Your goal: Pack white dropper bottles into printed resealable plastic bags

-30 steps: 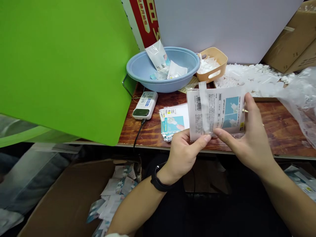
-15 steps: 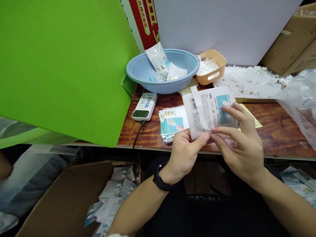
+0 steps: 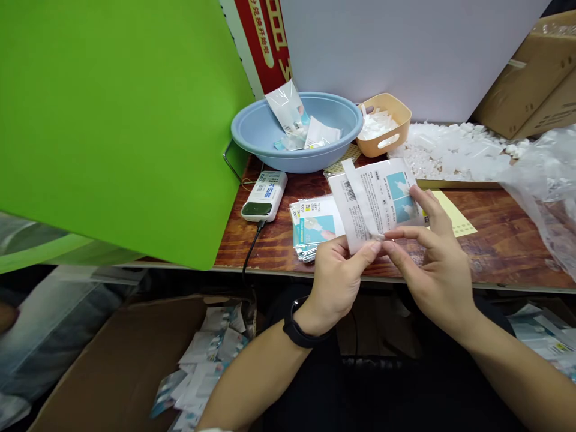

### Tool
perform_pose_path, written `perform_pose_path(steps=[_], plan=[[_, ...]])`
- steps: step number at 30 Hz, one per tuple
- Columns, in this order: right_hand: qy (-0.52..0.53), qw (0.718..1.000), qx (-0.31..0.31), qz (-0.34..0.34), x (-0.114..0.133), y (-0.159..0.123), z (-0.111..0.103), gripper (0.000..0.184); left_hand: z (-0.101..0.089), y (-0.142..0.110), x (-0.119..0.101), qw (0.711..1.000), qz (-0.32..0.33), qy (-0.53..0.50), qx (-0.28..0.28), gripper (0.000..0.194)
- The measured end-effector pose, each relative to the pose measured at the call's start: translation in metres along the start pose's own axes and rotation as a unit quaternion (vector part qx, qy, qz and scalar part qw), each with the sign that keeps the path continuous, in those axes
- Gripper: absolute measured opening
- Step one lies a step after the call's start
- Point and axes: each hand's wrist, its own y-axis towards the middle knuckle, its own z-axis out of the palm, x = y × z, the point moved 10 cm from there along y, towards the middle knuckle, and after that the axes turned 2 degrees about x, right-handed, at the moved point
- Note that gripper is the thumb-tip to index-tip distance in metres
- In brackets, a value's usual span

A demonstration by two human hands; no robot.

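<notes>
Pinching a printed paper packet [image 3: 375,201] at its lower edge, the left hand [image 3: 335,288] and right hand [image 3: 432,270] hold it over the worktop [image 3: 495,225]; a stack of packets [image 3: 312,225] lies beside, and more sit in the blue basin [image 3: 333,159].

Between the right hand [image 3: 436,270] and the plastic bag [image 3: 544,192], a hand could pass over the wooden surface [image 3: 504,246] beyond the yellow sheet [image 3: 452,215]. Leftward, the stack of printed packets [image 3: 312,228] and the white corded device [image 3: 263,195] stand in the way, with the blue basin [image 3: 297,165] behind them and the green board [image 3: 121,132] closing off the left side.
</notes>
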Motion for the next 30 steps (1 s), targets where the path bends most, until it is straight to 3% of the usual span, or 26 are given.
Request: perform_pose_path(steps=[4, 10, 19, 26, 28, 30], plan=[[0.013, 0.999, 0.018, 0.031, -0.008, 0.005, 0.004, 0.010, 0.000, 0.000, -0.002, 0.999, 0.023, 0.028, 0.008, 0.015], [-0.001, 0.999, 0.032, 0.022, -0.005, 0.007, 0.009, 0.009, 0.002, 0.000, -0.002, 0.998, 0.030, 0.057, 0.018, 0.014], [-0.070, 0.996, -0.052, -0.013, -0.003, 0.011, -0.004, 0.009, 0.006, -0.002, -0.002, 0.997, 0.014, 0.072, 0.014, 0.015], [-0.060, 0.997, -0.048, -0.021, -0.012, 0.016, -0.007, 0.006, 0.004, -0.001, -0.007, 0.995, 0.024, 0.096, 0.019, 0.019], [-0.013, 0.999, -0.040, 0.013, -0.025, 0.016, -0.008, 0.020, 0.001, -0.001, -0.009, 0.994, 0.030, 0.108, 0.015, 0.017], [0.031, 0.998, -0.031, 0.046, -0.034, 0.015, -0.009, 0.046, 0.000, -0.001, -0.010, 0.993, 0.029, 0.113, 0.016, 0.014]])
